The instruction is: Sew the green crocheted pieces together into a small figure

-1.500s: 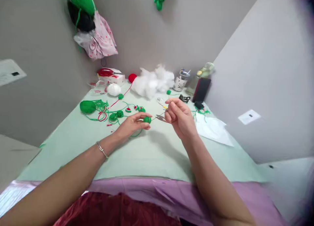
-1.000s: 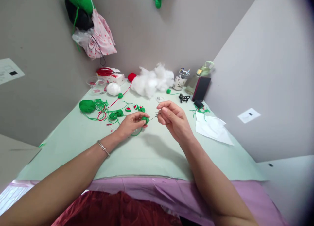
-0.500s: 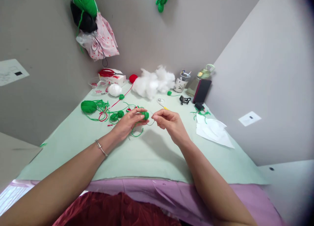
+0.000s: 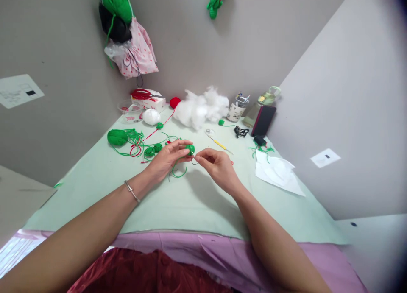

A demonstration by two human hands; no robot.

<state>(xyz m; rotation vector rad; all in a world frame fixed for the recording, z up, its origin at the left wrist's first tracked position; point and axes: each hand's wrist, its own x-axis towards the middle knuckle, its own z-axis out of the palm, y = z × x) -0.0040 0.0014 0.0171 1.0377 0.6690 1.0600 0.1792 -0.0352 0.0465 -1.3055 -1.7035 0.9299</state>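
Observation:
Above the pale green tabletop [image 4: 190, 208], my left hand [image 4: 170, 158] is closed around a small green crocheted piece [image 4: 191, 149], which shows at the fingertips. My right hand [image 4: 214, 162] pinches a thin needle close to the right side of that piece. A dark thread [image 4: 194, 163] loops between the two hands. How far the needle goes into the piece is too small to tell. Green yarn ends [image 4: 179, 174] hang below my left fingers.
Green yarn [image 4: 117, 137], small green pieces [image 4: 149, 152] and red strands lie left. White stuffing [image 4: 200, 110], a red ball [image 4: 174, 102], a pen cup [image 4: 237, 110], a bottle [image 4: 267, 97] and a phone [image 4: 263, 120] stand behind. A yellow-handled hook [image 4: 220, 144] and white paper [image 4: 278, 172] lie right.
My right hand has moved slightly left and down, bringing the needle against the green piece. More of the yellow-handled hook shows. The whole view has shifted slightly.

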